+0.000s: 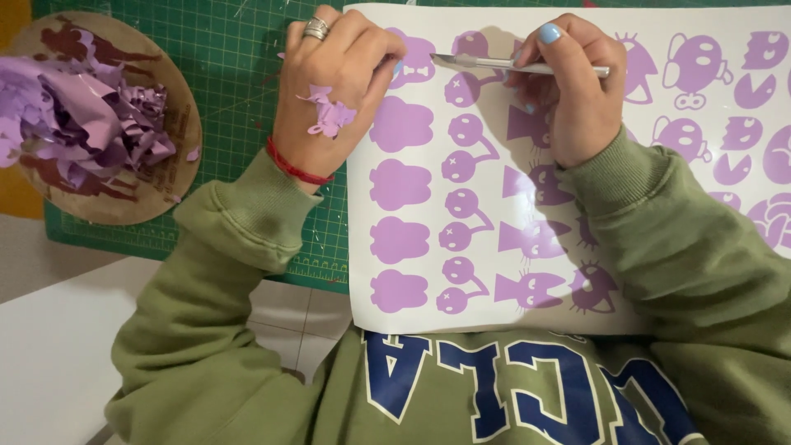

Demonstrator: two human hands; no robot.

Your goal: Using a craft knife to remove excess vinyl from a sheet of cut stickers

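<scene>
Right hand [568, 91], fingers closed around a slim silver metal craft knife [519, 64]. Knife lies roughly level, blade tip pointing left, tip just above the far part of the white backing sheet with lilac vinyl cut-out shapes [494, 313]. Tip sits close to the fingertips of the left hand [334, 82].

Left hand is curled, fingertips pressed on the sheet's far-left corner, pinching or holding down there; exact grip on anything small can't be told. Silver ring [316, 29] on one finger, red cord bracelet [297, 167] at the wrist. A scrap of lilac vinyl [331, 114] is stuck to the back of that hand.

Sheet spans from scene centre to the right edge, near edge reaching over the person's chest. Lilac shapes run in columns: blob forms on the left, round cherry-like figures next, cat-like figures further right.

Under the sheet and to its left: a green gridded cutting mat [239, 74]. On the mat's far-left part, a round brown wooden disc [165, 198] carrying a heap of crumpled lilac vinyl offcuts [91, 115].

Both arms in olive green sweatshirt sleeves [206, 313]. White tabletop [49, 354] at near left.
</scene>
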